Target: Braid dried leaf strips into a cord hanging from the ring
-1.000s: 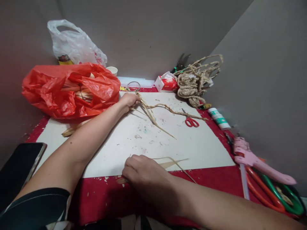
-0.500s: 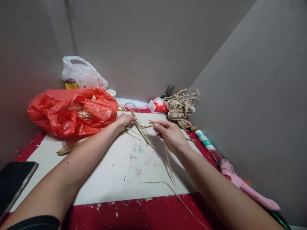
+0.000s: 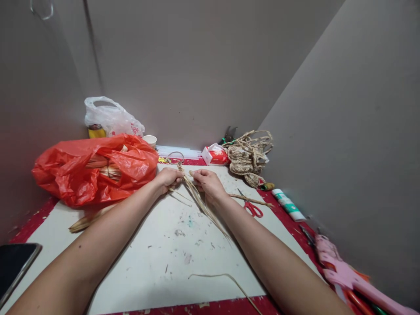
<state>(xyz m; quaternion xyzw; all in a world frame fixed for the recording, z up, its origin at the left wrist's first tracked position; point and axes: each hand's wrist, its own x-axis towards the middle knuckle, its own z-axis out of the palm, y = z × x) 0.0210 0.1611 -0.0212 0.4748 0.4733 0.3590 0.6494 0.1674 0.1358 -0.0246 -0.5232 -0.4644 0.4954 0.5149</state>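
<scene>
My left hand (image 3: 169, 178) is closed around the top of a bundle of dry straw-coloured fibre strands (image 3: 200, 201), just below a thin ring (image 3: 175, 158). Close on its right, my right hand (image 3: 207, 183) pinches the end of a strand from the same bundle between thumb and fingers. The loose strands trail down and to the right, partly behind my right forearm. A single loose strand (image 3: 226, 275) lies on the white sheet (image 3: 147, 267) nearer to me. Red-handled scissors (image 3: 252, 208) rest right of my right hand, beside a twisted length of fibre (image 3: 259, 200).
Left stands a red plastic bag (image 3: 72, 162) with dry husk bundles, before a clear bag (image 3: 108, 116). A phone (image 3: 16, 267) lies at the left edge. At the back are a tissue pack (image 3: 216, 154) and coiled cord (image 3: 244, 157); a pink glue gun (image 3: 351, 275) sits right.
My right hand has moved left, close to my left hand, drawing in from the stretched strand. The scissors have come into sight beside my right forearm. The view has tilted up slightly.
</scene>
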